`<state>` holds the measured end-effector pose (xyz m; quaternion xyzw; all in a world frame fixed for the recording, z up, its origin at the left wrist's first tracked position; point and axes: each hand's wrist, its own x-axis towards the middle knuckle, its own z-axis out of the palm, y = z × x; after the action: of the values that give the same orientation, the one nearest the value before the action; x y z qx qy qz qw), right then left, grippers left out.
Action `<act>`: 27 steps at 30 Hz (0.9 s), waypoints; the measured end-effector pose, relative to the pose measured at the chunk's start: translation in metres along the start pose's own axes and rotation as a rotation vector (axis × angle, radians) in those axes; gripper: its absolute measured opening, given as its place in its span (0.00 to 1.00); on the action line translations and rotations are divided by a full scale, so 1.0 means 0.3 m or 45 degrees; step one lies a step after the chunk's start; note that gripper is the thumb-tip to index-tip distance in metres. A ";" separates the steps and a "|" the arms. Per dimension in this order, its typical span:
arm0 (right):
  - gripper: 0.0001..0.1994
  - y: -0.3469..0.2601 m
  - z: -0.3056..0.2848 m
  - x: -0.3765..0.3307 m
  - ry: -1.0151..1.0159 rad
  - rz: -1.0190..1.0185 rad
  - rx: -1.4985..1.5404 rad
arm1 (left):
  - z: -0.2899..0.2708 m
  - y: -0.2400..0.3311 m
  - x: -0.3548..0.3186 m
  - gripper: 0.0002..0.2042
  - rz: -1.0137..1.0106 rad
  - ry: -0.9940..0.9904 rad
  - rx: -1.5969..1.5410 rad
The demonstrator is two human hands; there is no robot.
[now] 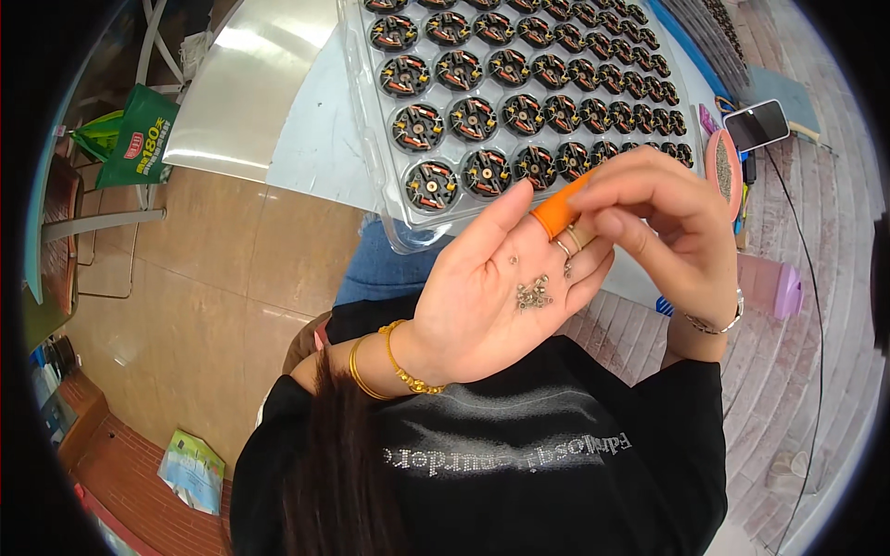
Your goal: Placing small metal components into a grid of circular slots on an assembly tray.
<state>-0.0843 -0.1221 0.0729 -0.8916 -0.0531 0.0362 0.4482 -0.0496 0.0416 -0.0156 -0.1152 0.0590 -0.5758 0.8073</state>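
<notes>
Palm up, my left hand (491, 315) carries a small pile of tiny silver metal parts (535, 294), with a few strays near the fingers. An orange finger cot (558, 209) covers one of its fingers. Bent over those fingers, my right hand (667, 218) has its thumb and fingertips drawn in beside the cot. Anything between them is hidden. Just beyond both hands lies a clear plastic tray (371, 153) with rows of round black parts (432, 186), fitted with copper-coloured blocks and wires.
On the right are a pink dish (726, 176) of small grey parts, a phone (757, 124), and a purple translucent container (786, 289). A dark cable (814, 278) runs down the right side. At left hangs a green bag (139, 139); a shiny sheet (243, 88) lies beside the tray.
</notes>
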 end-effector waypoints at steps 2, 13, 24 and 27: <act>0.09 0.004 -0.013 -0.010 0.043 0.134 0.117 | 0.001 -0.005 -0.009 0.30 0.025 0.041 -0.003; 0.15 0.015 0.042 -0.030 0.263 -0.308 -0.508 | 0.009 -0.012 -0.025 0.33 0.074 0.011 0.131; 0.13 0.033 0.043 -0.044 0.156 -0.381 -0.580 | -0.028 -0.017 -0.053 0.31 0.076 -0.137 0.174; 0.10 0.025 0.054 -0.036 0.121 -0.250 -0.455 | -0.040 -0.025 -0.064 0.31 0.130 -0.140 0.330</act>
<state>-0.0962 -0.1152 0.0574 -0.9482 -0.1241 -0.0599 0.2864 -0.0656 0.0560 -0.0261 -0.0383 -0.0544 -0.5298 0.8455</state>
